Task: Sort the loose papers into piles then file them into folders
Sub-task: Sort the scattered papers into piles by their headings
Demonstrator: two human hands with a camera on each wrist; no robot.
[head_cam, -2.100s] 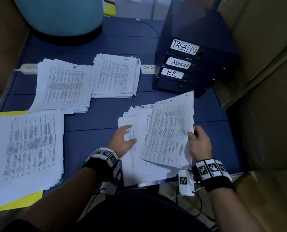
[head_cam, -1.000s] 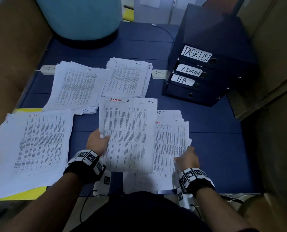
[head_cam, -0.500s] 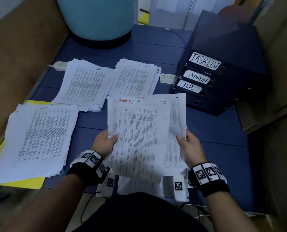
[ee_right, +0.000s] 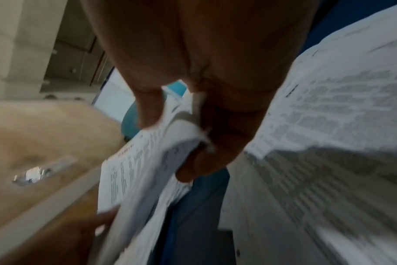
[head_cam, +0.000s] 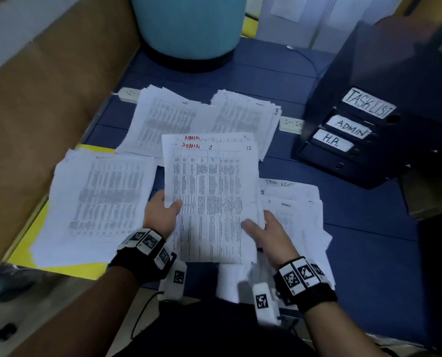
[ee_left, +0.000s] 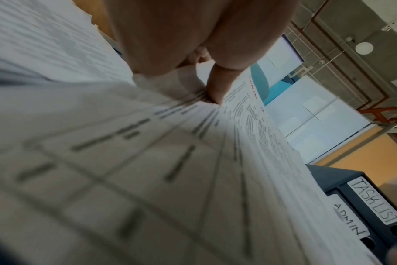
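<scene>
Meanwhile, both hands (head_cam: 163, 212) (head_cam: 269, 231) gripping ADMIN sheets (head_cam: 209, 197), sorted piles (head_cam: 98, 202) and binders (head_cam: 364, 135) around.

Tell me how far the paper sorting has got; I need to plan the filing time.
Partly done. Three sorted piles lie on the blue table: one near left and two farther back. In hand: the left hand and right hand hold sheets marked ADMIN. Left: the unsorted stack at the right, then all the filing; the binders labelled TASKLIST, ADMIN and H.R. sit stacked and closed.
</scene>
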